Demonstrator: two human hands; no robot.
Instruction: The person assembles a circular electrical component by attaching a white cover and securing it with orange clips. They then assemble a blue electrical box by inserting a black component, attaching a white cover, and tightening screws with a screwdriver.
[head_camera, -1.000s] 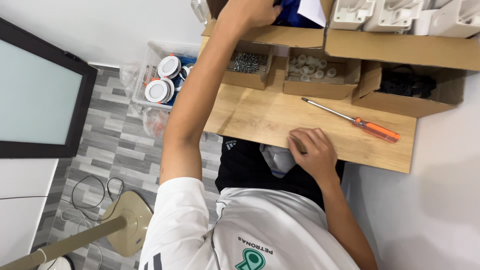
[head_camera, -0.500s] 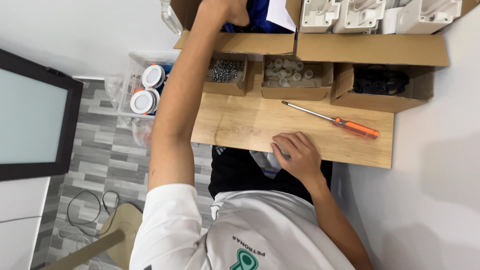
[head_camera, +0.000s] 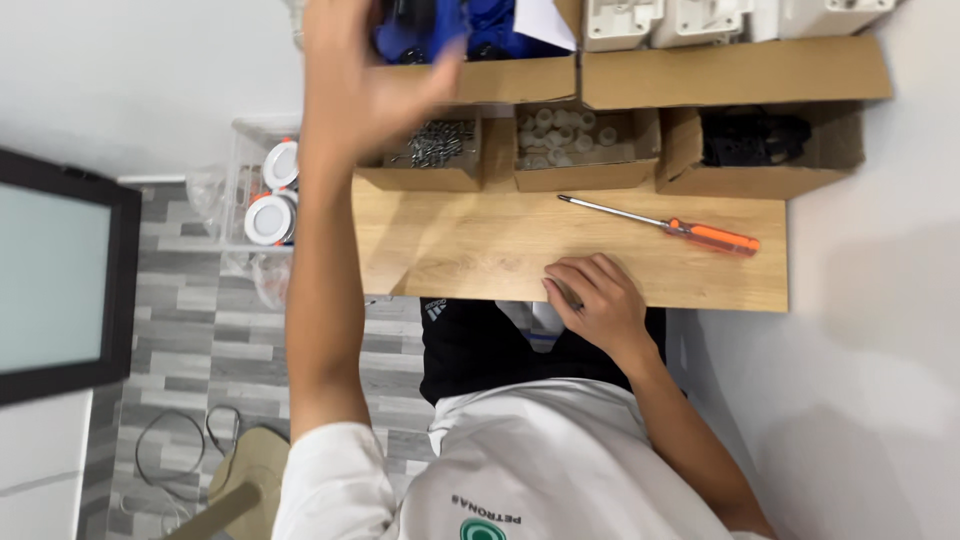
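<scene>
The left hand (head_camera: 365, 75) is raised at the far left of the wooden table (head_camera: 470, 250), its fingers curled and its fingertips reaching into the large cardboard box (head_camera: 500, 80) at the back; motion blur and the box wall hide the fingertips, so I cannot tell whether it grips anything. Just beyond those fingers, inside that box, lie blue plastic parts (head_camera: 480, 20), a glossy deep blue heap with dark patches, touching or nearly touching the hand, with a white sheet of paper (head_camera: 545, 20) tucked at their right edge. Below the hand, at the table's back edge, stands a small open cardboard box of grey metal screws (head_camera: 435, 145); beside it to the right is a box of white round plastic pieces (head_camera: 565, 135), then one of black parts (head_camera: 750, 140). A second large box (head_camera: 730, 70) at the back carries white moulded plastic housings (head_camera: 700, 15). The right hand (head_camera: 595, 300) rests at the table's near edge, fingers loosely bent and pressed down on the wood, over a small pale object (head_camera: 535, 325) that pokes out beneath it; whether it grips that object is unclear. An orange-handled screwdriver (head_camera: 680, 228) lies flat on the table, well apart from the left hand and near the right, its steel shaft pointing left. On the grey tiled floor to the left sit round white lamps (head_camera: 272, 200) in a clear container.
</scene>
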